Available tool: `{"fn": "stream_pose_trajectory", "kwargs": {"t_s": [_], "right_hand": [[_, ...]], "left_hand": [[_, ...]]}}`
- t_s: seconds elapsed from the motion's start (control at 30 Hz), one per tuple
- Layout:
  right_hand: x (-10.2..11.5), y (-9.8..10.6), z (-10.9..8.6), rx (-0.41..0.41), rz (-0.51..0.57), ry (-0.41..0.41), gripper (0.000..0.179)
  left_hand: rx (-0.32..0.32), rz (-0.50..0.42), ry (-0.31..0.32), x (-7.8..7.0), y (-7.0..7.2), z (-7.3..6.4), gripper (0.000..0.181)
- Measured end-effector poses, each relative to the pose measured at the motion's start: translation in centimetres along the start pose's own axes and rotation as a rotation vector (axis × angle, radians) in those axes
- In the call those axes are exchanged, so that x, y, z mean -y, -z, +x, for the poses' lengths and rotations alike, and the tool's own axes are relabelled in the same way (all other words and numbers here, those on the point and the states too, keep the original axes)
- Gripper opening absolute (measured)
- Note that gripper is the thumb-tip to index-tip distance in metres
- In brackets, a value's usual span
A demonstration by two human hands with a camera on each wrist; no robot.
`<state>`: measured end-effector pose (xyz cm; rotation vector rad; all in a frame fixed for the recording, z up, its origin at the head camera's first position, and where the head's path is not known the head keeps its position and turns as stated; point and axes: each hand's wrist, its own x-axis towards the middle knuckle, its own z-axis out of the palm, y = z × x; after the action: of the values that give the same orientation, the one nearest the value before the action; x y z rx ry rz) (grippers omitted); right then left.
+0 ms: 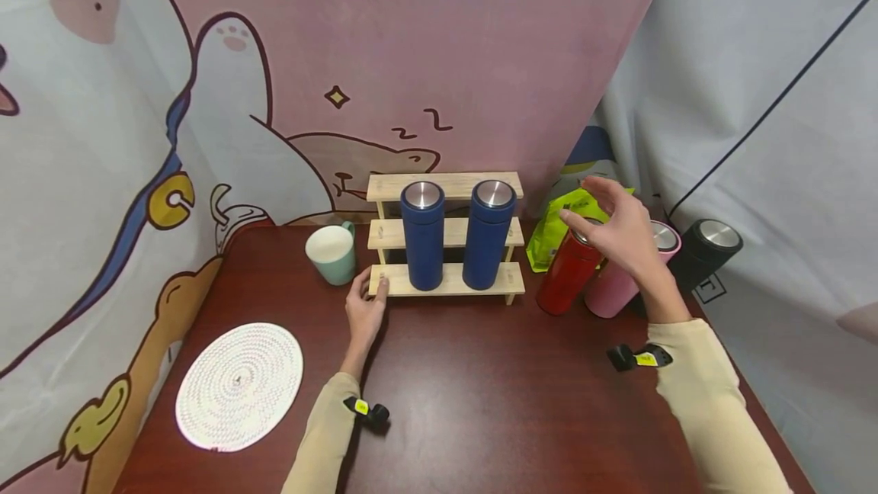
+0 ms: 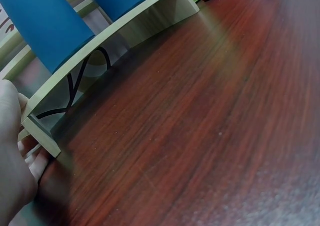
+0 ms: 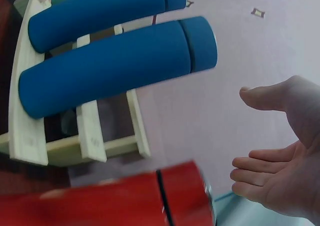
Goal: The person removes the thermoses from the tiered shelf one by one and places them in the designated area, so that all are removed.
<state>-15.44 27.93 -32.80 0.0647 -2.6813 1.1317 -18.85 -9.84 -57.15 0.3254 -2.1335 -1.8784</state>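
Two blue thermos bottles (image 1: pixel 422 238) (image 1: pixel 490 238) stand upright on the lowest step of a three-tier wooden rack (image 1: pixel 453 280). At the left end of that step my left hand (image 1: pixel 365 311) grips the wood, thumb on top and fingers round the end board (image 2: pixel 44 138). My right hand (image 1: pixel 623 227) is held over the top of a red thermos bottle (image 1: pixel 565 273), thumb and fingers spread apart with nothing between them. In the right wrist view the red bottle (image 3: pixel 115 201) lies below the open palm. A pink thermos bottle (image 1: pixel 613 288) stands just right of the red one.
A black thermos bottle (image 1: pixel 703 250) is at the far right, beside the cloth wall. Behind the red bottle is a yellow-green bag (image 1: pixel 549 231). A mint mug (image 1: pixel 336 269) stands left of the rack, and a round white woven mat (image 1: pixel 240 387) lies on the brown table (image 1: pixel 480 402).
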Motion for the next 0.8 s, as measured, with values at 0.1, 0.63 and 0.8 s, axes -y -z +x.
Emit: {"fn": "stream_pose_trajectory", "kwargs": {"t_s": [0.1,0.63,0.8], "right_hand": [[1.1,-0.6,0.5,0.002,0.008,0.014,0.077],[4.6,-4.9,2.4,0.042,0.093,0.101,0.073],[4.8,-6.1,2.4,0.073,0.124,0.100,0.076]], "left_hand": [[-0.007,-0.001,-0.001,0.1,0.1,0.0,0.044],[0.000,0.019,0.006,0.2,0.1,0.1,0.047],[-0.003,0.028,0.000,0.1,0.1,0.0,0.047]]}}
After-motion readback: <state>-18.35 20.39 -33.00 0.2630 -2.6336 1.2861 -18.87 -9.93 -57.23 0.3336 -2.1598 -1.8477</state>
